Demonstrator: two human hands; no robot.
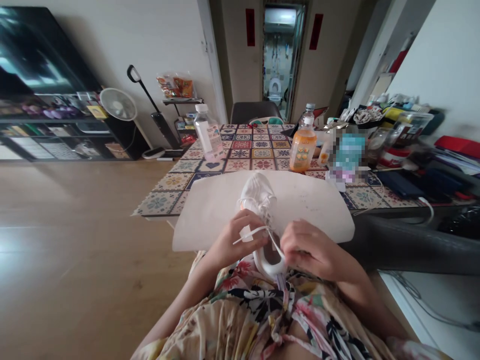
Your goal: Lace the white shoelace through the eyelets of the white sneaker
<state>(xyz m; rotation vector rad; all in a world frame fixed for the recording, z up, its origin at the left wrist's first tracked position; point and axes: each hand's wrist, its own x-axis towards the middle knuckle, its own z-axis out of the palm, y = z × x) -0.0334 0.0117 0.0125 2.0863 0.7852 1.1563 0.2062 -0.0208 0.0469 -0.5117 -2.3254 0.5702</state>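
Observation:
A white lace-up shoe (258,192) rests with its toe on a large white sheet (311,200) and its heel toward my body, over my lap. My left hand (242,235) is at the shoe's left side, fingers pinched together by the top of the lacing, and a white shoelace (245,235) passes across them with its free end pointing left. On the right, my right hand (305,247) is closed, with a stretch of lace running from the lacing down to its fingers. The fingertips of the right hand are partly hidden.
The sheet overhangs the near edge of a patterned tablecloth (161,200). A clear bottle (208,135) stands at the left, an orange drink bottle (303,150) at the right. Dark pouches (401,184) and a red lidded jar (393,155) crowd the right side. A grey chair back (412,245) is nearby.

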